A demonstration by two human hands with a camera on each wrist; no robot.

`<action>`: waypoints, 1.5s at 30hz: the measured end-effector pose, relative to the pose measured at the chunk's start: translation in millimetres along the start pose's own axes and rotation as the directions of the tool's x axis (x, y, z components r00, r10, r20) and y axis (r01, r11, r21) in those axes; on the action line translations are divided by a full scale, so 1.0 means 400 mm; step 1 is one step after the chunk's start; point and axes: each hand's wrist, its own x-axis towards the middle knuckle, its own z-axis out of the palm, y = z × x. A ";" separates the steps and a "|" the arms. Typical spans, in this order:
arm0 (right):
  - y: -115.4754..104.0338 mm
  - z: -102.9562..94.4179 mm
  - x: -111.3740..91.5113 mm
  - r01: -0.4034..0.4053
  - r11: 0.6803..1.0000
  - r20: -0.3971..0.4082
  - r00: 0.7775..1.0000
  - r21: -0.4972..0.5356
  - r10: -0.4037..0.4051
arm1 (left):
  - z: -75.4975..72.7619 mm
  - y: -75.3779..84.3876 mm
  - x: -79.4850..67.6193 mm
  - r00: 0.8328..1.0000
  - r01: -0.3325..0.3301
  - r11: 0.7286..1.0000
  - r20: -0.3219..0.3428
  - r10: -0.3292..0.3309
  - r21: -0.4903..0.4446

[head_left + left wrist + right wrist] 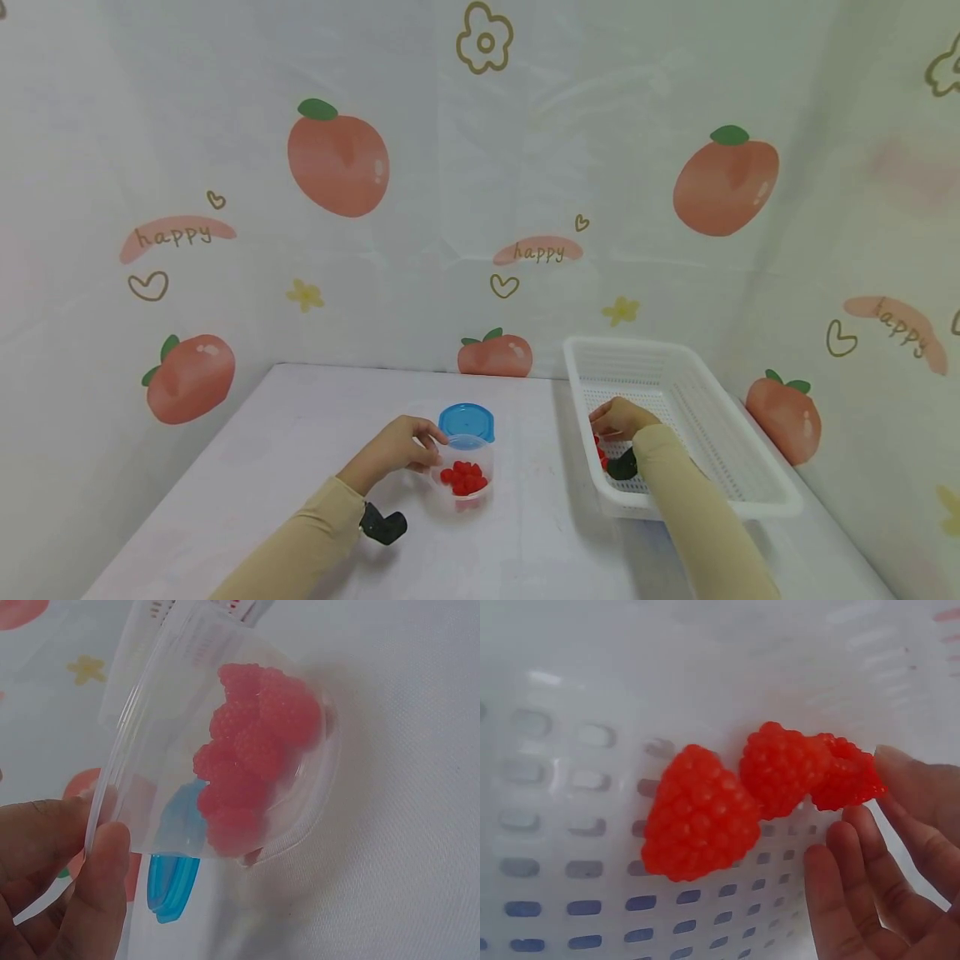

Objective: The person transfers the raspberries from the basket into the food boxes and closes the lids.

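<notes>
My left hand (405,446) pinches the rim of a clear plastic tub (161,817) between thumb and fingers. Several red raspberries (255,742) lie heaped in the tub, which stands on the table. A blue lid (467,422) lies just behind it. My right hand (624,417) reaches inside a white perforated basket (682,400), close to its left wall. There, thumb and fingertips pinch a raspberry (846,774), the farthest of three in the right wrist view. A middle raspberry (780,769) and a nearer raspberry (699,817) sit beside it on the basket floor.
The white table (525,542) carries the tub at its middle and the basket at the right. Behind it hangs a printed curtain (420,292) with fruit and flower pictures. The basket's raised rim (585,417) stands between the two hands.
</notes>
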 end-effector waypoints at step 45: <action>-0.057 -0.057 -0.036 0.361 0.793 -0.292 0.926 0.490 -0.242 | -0.001 0.003 -0.005 1.000 0.002 1.000 0.007 -0.002 -0.009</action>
